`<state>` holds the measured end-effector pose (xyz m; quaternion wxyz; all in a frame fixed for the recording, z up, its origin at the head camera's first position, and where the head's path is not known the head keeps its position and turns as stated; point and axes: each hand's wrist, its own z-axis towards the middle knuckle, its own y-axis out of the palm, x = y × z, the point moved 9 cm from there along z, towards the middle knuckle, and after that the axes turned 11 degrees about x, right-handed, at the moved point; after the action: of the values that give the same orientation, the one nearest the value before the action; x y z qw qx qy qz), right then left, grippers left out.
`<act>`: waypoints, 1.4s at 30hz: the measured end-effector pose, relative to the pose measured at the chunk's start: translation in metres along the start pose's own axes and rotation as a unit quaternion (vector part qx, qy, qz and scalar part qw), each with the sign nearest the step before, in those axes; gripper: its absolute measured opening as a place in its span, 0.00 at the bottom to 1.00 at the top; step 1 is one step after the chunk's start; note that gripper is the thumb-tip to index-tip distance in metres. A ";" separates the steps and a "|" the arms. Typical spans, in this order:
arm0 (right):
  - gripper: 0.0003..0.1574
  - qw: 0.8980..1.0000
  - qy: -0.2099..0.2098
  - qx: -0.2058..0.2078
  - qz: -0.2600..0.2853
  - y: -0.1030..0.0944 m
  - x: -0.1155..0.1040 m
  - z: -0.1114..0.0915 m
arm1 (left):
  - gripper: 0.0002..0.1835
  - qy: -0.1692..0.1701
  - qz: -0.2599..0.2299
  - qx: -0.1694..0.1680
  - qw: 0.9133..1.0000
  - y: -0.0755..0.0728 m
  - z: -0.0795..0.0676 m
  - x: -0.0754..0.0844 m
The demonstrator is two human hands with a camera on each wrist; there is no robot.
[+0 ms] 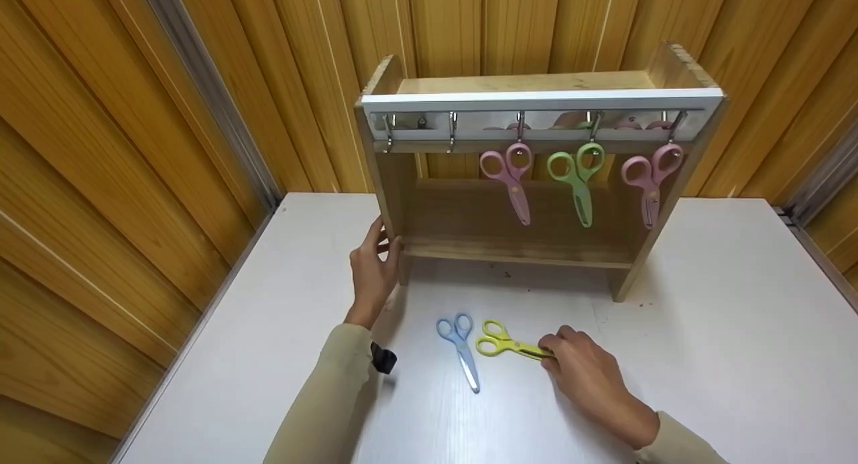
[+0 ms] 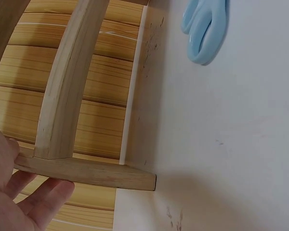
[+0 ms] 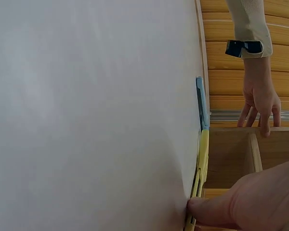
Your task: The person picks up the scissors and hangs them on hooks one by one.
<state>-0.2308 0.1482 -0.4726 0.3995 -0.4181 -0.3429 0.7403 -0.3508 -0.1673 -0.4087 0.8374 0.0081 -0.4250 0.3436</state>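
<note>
My left hand [image 1: 375, 276] grips the left side panel of a wooden rack [image 1: 516, 253], thumb in front and fingers behind, as the left wrist view also shows. With my right hand [image 1: 590, 370] I pinch the blade end of yellow scissors [image 1: 511, 345], whose handles point left on the white table. Light blue scissors [image 1: 461, 350] lie just left of them, blades toward me. From hooks on the rack's front rail hang pink scissors [image 1: 513, 182], green scissors [image 1: 580, 182] and a second pink pair [image 1: 651, 182] at the right end.
Two hooks at the rail's left, one of them a metal hook [image 1: 452, 132], carry nothing. The rack stands toward the back of the white table [image 1: 737, 357]. Wood-patterned walls [image 1: 482, 28] enclose the back and sides.
</note>
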 end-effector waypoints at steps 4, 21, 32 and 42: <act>0.12 1.000 -0.002 -0.002 0.000 0.000 0.001 0.001 | 0.27 -0.001 0.003 0.000 1.000 0.000 0.000 0.000; 0.11 0.997 0.039 -0.055 0.033 0.004 0.009 0.004 | 0.28 -0.005 0.000 -0.004 1.000 0.001 0.000 -0.001; 0.09 0.997 0.043 -0.054 0.031 0.002 0.011 0.004 | 0.27 0.004 0.010 0.001 1.000 0.000 0.000 0.001; 0.10 0.998 0.026 -0.048 0.030 -0.007 0.004 0.010 | 0.27 0.002 0.008 0.001 1.000 0.001 0.000 0.000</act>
<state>-0.2389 0.1536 -0.4636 0.3652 -0.4660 -0.3545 0.7237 -0.3514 -0.1667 -0.4090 0.8351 0.0049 -0.4233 0.3512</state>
